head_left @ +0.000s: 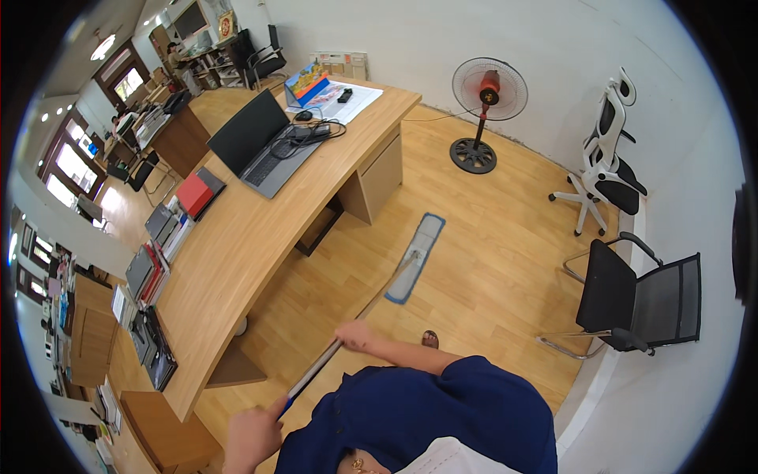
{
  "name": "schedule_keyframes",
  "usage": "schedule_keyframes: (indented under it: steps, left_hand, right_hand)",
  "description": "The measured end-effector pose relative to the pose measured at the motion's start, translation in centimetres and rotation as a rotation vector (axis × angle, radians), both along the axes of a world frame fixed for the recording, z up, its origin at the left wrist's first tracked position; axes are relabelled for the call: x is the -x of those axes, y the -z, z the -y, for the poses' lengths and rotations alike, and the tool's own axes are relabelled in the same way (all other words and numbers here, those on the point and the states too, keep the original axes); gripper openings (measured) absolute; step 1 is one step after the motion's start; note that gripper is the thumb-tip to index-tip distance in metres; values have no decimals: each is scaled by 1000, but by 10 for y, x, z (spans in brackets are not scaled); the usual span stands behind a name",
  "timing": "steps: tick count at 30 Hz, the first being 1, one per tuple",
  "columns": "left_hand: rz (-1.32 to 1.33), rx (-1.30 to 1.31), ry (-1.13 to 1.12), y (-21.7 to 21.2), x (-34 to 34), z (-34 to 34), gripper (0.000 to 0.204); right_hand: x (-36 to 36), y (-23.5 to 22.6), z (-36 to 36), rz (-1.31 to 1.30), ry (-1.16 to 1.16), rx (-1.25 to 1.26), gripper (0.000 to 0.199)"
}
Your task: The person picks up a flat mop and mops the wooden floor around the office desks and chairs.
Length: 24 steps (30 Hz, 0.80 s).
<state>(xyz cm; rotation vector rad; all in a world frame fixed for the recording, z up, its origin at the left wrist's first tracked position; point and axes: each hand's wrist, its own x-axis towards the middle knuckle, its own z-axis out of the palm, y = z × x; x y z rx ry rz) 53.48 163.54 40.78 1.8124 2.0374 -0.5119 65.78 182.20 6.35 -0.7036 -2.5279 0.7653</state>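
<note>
A flat mop lies with its long grey-blue pad (416,257) on the wooden floor beside the desk. Its metal handle (365,308) runs back toward me. My right hand (357,335) grips the handle partway up. My left hand (253,436) holds the blue upper end of the handle near my body. My foot in a sandal (429,340) shows just behind the right hand.
A long curved wooden desk (237,245) carries an open laptop (257,142), books and papers. A standing fan (483,110) is by the wall. A white office chair (608,158) and a black chair (639,300) stand at the right.
</note>
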Motion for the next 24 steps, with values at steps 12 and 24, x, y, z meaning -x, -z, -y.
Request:
schedule_keyframes:
  steps: [12,24]
  left_hand:
    - [61,-387,449,205,-143,-214,24]
    - [60,-166,511,99,-29,-109,35]
  right_hand:
    - [-145,49,-209,285,423,47,13]
    - [-72,15,-80,52,343,-152,13]
